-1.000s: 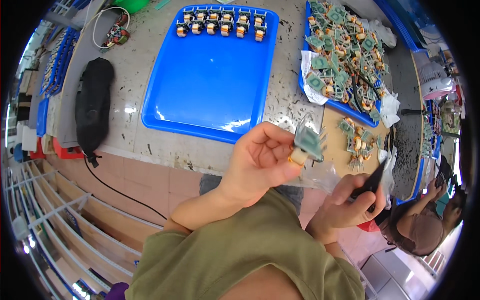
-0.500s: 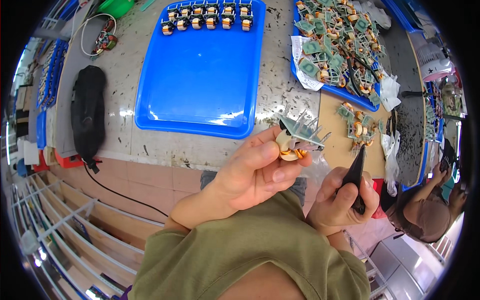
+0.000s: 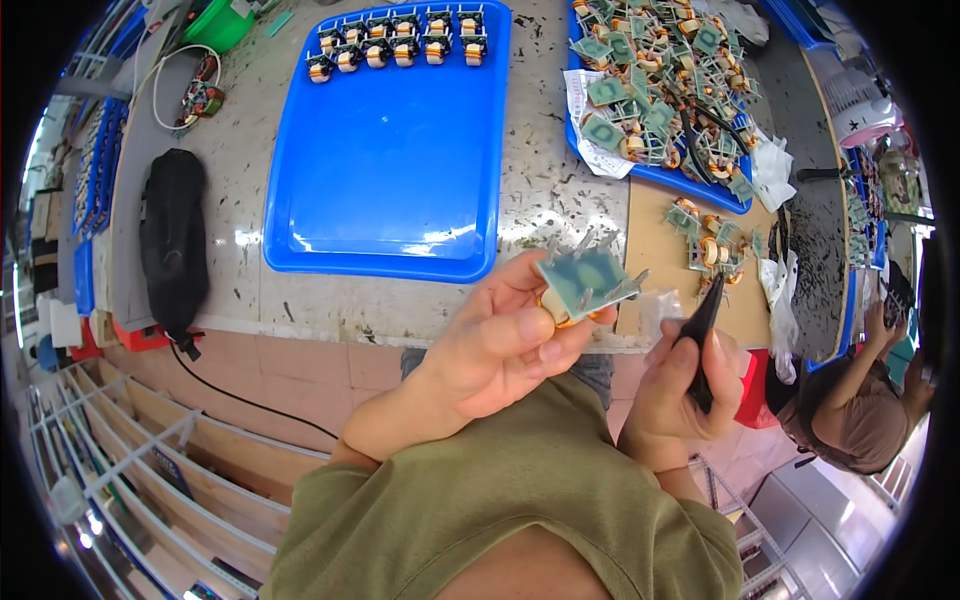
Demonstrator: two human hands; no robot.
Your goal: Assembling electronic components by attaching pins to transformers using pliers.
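Observation:
My left hand (image 3: 500, 350) pinches a small green circuit board (image 3: 588, 278) above the table's near edge. Metal pins stick up from the board's flat face, and a cream coil with orange winding shows beneath it. In my right hand (image 3: 675, 400) are black tweezers (image 3: 702, 345), their tips pointing up and away, apart from the held board. Beyond those tips several similar boards with coils (image 3: 712, 248) lie on a brown cardboard sheet (image 3: 652, 240).
Two rows of coil boards (image 3: 403, 50) stand at the far end of a blue tray (image 3: 380, 180). A second blue tray (image 3: 705, 192), far right, is heaped with boards and black-handled pliers (image 3: 695, 150). A black bag-like bundle (image 3: 175, 240) lies left. Another person (image 3: 850, 420) is at right.
The circuit board in my left hand has tipped so its flat green face shows more. My right hand and the tweezers have turned slightly. The whole view has shifted a little.

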